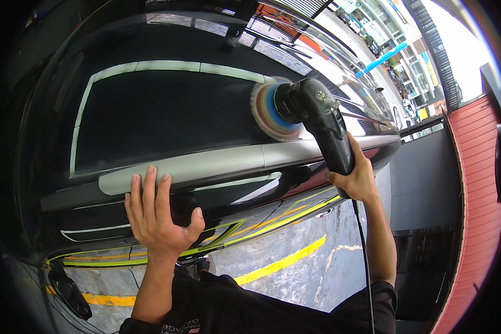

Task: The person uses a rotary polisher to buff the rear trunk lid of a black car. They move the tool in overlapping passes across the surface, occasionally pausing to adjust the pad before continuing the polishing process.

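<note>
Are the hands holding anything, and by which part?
The right hand grips the polisher by the rear of its black handle; the left hand holds nothing.

The place is a car-care workshop, open to the street on one side. A glossy black car roof (167,119) mirrors a frame of white light strips, and a corded black polishing machine with a round, blue-backed pad (323,114) works there. Yellow painted lines (286,260) cross the stained grey concrete floor (306,284); a red ribbed panel (487,183) stands right, with buildings (381,28) beyond.
</note>
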`<state>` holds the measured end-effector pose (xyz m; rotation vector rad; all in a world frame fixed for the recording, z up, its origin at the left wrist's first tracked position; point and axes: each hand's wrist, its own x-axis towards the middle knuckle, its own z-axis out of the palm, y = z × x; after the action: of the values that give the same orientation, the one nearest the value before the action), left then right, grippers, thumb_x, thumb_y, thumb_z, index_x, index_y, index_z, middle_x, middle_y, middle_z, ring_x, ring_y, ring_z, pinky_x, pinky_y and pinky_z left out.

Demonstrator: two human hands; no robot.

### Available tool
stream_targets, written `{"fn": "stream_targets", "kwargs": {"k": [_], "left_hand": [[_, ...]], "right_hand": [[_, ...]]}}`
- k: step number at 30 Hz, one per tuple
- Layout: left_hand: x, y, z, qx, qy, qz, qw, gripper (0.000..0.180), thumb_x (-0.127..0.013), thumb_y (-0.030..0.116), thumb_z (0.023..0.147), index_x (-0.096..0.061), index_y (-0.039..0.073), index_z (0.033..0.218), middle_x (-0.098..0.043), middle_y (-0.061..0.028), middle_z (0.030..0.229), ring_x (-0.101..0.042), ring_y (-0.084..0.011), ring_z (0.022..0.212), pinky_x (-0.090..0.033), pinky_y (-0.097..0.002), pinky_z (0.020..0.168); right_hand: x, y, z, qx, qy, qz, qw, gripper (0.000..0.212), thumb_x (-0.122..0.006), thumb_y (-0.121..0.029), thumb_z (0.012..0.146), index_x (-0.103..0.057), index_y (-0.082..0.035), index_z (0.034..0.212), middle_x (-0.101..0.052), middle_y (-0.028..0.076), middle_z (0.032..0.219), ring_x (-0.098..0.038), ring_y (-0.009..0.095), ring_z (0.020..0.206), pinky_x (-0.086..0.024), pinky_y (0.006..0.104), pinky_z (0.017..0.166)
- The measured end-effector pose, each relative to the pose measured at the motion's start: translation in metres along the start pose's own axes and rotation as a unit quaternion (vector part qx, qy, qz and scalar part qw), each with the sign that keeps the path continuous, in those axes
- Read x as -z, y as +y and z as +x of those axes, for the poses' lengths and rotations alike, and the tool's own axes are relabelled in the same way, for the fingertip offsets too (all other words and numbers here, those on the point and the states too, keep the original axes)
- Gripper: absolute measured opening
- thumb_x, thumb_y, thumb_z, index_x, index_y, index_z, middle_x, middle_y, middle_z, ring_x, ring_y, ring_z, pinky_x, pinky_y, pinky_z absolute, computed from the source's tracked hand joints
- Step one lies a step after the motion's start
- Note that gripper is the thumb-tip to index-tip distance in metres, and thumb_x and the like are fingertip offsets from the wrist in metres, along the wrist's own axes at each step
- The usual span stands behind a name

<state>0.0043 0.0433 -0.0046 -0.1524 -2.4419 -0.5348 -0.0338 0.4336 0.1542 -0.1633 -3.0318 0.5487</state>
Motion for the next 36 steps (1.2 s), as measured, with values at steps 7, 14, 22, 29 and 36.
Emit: {"fn": "stream_targets", "kwargs": {"k": [7, 14, 22, 29, 36], "left_hand": [[0.002, 0.003, 0.001, 0.003, -0.005, 0.004, 1.000, 0.068, -0.059, 0.052, 0.088, -0.067, 0.002, 0.135, -0.061, -0.0190, 0.149, -0.051, -0.0442, 0.144, -0.040, -0.0582, 0.115], [0.005, 0.007, 0.007, 0.004, 0.004, 0.004, 1.000, 0.068, -0.061, 0.052, 0.086, -0.068, 0.005, 0.134, -0.062, -0.0173, 0.149, -0.053, -0.0432, 0.142, -0.041, -0.0569, 0.114], [0.002, 0.007, 0.005, 0.006, 0.011, -0.004, 1.000, 0.066, -0.064, 0.051, 0.083, -0.070, 0.006, 0.131, -0.062, -0.0163, 0.148, -0.054, -0.0422, 0.141, -0.043, -0.0565, 0.112], [0.005, 0.007, 0.004, 0.009, 0.003, -0.009, 1.000, 0.067, -0.063, 0.050, 0.085, -0.069, 0.004, 0.134, -0.062, -0.0180, 0.148, -0.053, -0.0438, 0.142, -0.041, -0.0585, 0.115], [0.005, 0.010, 0.005, 0.014, 0.008, -0.001, 1.000, 0.065, -0.064, 0.051, 0.083, -0.071, 0.008, 0.131, -0.063, -0.0150, 0.148, -0.054, -0.0416, 0.142, -0.042, -0.0573, 0.113]], "right_hand": [[0.005, -0.004, 0.000, 0.005, -0.012, 0.004, 1.000, 0.109, -0.087, -0.016, 0.064, -0.039, -0.006, 0.161, -0.073, 0.028, 0.116, -0.075, 0.038, 0.102, -0.055, 0.0405, 0.097], [0.002, -0.022, 0.005, 0.044, -0.030, 0.002, 0.999, 0.108, -0.087, -0.017, 0.066, -0.038, -0.009, 0.162, -0.073, 0.028, 0.113, -0.074, 0.041, 0.104, -0.054, 0.0431, 0.097], [-0.002, -0.041, 0.008, 0.041, -0.044, -0.005, 0.998, 0.108, -0.085, -0.016, 0.066, -0.037, -0.011, 0.163, -0.073, 0.028, 0.113, -0.074, 0.043, 0.104, -0.055, 0.0449, 0.097], [-0.004, -0.053, 0.013, 0.052, -0.058, -0.002, 0.997, 0.107, -0.084, -0.014, 0.066, -0.038, -0.012, 0.162, -0.073, 0.029, 0.110, -0.074, 0.044, 0.102, -0.055, 0.0451, 0.096], [-0.003, -0.062, 0.015, 0.069, -0.069, 0.012, 0.995, 0.106, -0.085, -0.014, 0.065, -0.039, -0.011, 0.161, -0.073, 0.029, 0.109, -0.074, 0.044, 0.101, -0.055, 0.0442, 0.095]]}}
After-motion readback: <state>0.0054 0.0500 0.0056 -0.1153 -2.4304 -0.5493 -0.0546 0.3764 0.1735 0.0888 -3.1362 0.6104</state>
